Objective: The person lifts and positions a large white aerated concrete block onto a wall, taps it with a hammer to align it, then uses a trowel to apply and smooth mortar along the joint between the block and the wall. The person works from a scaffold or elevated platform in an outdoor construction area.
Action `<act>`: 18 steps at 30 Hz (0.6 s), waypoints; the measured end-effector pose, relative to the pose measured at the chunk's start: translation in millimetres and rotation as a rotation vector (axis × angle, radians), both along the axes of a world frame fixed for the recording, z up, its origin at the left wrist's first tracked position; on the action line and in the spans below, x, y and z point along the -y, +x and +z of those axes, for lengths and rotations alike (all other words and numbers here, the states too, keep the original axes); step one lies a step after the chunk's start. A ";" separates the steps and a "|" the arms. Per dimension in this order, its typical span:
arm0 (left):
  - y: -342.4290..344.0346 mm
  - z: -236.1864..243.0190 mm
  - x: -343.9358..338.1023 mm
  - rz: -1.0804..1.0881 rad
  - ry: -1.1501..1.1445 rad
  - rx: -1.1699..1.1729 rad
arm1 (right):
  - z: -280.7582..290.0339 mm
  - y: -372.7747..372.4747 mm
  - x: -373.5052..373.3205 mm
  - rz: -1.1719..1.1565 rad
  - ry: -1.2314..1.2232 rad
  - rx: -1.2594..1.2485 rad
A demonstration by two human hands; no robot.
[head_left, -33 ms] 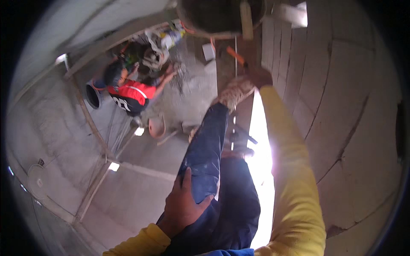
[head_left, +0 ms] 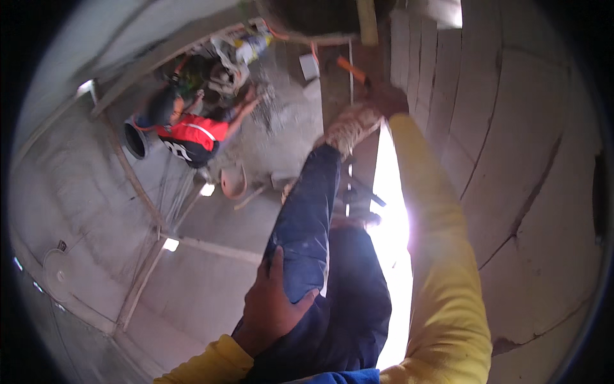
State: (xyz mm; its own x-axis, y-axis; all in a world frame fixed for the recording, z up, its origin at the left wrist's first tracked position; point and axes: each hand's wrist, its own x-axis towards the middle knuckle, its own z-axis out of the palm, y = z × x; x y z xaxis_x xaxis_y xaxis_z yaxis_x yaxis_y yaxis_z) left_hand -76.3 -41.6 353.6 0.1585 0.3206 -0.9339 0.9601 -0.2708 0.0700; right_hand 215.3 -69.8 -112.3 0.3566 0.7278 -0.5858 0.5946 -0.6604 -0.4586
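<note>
My left hand rests on the dark blue trousers over my raised leg, fingers and thumb apart. A pale tan shoe is at that leg's far end. Beside the shoe, my right hand is closed on an orange-handled tool, which points up and left; its small dark head is hard to make out. My right arm, in a yellow sleeve, stretches up the right side.
A co-worker in red and black bends at the upper left among cluttered items beside a dark bucket. A dark container with a wooden piece hangs over the top edge. Board surfaces fill the right, beside a bright gap.
The surroundings and my right hand with the tool sit slightly higher in the picture, as the view shifts a little. My left hand stays on the leg.
</note>
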 end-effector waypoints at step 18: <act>-12.5 -56.0 13.7 -0.122 0.026 -0.030 | -3.4 -298.6 231.3 0.224 -0.212 -0.148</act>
State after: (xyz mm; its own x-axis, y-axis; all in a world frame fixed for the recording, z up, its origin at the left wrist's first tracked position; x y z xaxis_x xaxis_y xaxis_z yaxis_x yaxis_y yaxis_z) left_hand -88.8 -55.3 297.6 0.1699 0.3251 -0.9303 0.9216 -0.3867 0.0331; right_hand -83.2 -301.1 -115.7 0.1019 0.6349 -0.7658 0.6730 -0.6109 -0.4170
